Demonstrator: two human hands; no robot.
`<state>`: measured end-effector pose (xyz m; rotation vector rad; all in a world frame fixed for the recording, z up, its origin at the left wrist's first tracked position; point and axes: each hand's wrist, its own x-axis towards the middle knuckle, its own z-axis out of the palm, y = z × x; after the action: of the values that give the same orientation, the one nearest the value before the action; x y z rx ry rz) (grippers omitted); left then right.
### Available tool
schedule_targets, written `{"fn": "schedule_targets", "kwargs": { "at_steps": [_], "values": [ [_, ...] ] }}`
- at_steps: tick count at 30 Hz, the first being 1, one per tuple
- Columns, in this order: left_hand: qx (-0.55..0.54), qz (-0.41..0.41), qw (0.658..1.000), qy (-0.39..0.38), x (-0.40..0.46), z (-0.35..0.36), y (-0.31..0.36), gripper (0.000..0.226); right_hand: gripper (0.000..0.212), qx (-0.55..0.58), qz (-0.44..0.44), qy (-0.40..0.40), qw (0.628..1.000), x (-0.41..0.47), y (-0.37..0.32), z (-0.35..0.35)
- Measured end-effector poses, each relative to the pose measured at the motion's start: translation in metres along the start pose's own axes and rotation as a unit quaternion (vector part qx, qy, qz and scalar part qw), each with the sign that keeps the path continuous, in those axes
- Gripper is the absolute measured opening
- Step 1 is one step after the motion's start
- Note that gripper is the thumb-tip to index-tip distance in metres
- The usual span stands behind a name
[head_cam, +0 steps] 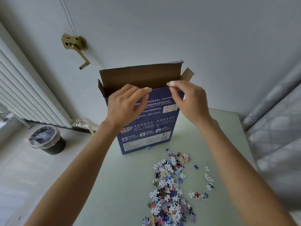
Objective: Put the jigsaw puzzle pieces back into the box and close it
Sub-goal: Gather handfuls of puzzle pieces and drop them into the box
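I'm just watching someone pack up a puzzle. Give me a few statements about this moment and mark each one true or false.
1. The blue box stands upright on the table with its top flaps open. True.
2. Both hands are at the box's top edge, the left hand and the right hand. True.
3. All the puzzle pieces are already inside the box. False: many lie loose on the table.
4. The bin stands on the table. False: it is on the floor, to the left.

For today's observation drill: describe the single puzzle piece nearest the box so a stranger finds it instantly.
Start at the upright blue box on the pale table. At its bottom edge lies one light-blue piece, alone, apart from the big mixed pile.
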<state>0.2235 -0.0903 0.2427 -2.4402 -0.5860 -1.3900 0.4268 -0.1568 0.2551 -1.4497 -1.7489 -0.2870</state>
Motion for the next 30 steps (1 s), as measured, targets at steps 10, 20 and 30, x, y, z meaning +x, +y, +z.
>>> {"fn": "schedule_targets", "kwargs": {
  "at_steps": [10,20,30],
  "values": [
    [-0.115,-0.182,0.928,-0.305,-0.158,0.073,0.067,0.028,0.020,-0.042,0.194,-0.200,0.959,-0.210,0.052,0.037],
    [-0.036,-0.326,0.749,-0.576,-0.218,0.166,0.091,0.074,0.057,-0.148,0.506,-0.312,0.791,-0.306,0.134,0.052],
    [-0.031,-0.335,0.770,-0.542,-0.233,0.169,0.111,0.069,0.072,-0.051,0.416,-0.371,0.829,-0.277,0.108,0.138]
  ]
}}
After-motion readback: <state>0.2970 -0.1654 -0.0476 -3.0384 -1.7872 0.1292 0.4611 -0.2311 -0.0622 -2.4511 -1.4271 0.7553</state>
